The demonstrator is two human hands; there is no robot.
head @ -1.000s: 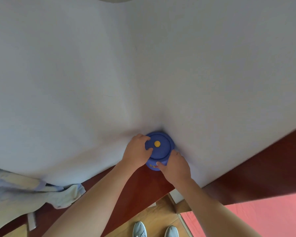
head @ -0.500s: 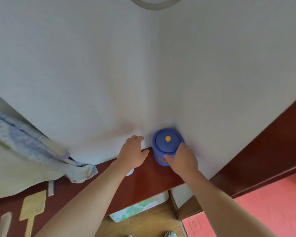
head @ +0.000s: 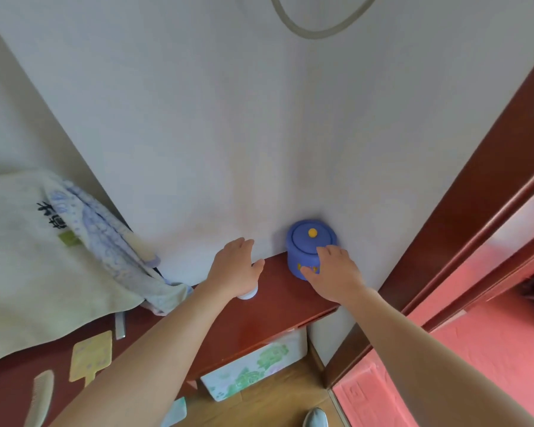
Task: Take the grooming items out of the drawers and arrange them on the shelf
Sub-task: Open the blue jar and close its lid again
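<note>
A blue round jar (head: pixel 305 238) with a yellow knob on its lid stands on the red-brown shelf (head: pixel 278 306), tucked into the wall corner. My right hand (head: pixel 333 272) grips the jar's front, fingers on the lid's edge and thumb on its side. My left hand (head: pixel 235 266) lies palm down to the jar's left, apart from it, fingers spread toward the wall. A small white round thing (head: pixel 248 294) peeks out under its heel; I cannot tell what it is. A cream comb (head: pixel 40 396) and a yellow paddle-shaped item (head: pixel 90 355) lie at the shelf's near left.
A pale towel (head: pixel 43 257) with a blue patterned cloth drapes over the shelf's left part, a small metal piece (head: pixel 120 325) at its edge. A floral box (head: pixel 253 365) stands on the wooden floor below. Dark wooden door frame (head: pixel 475 180) and pink mat (head: pixel 475 365) at right.
My left hand has come off the blue jar and moved left along the shelf. My right hand stays on the jar. The view has tilted, so the towel, comb and door frame now show.
</note>
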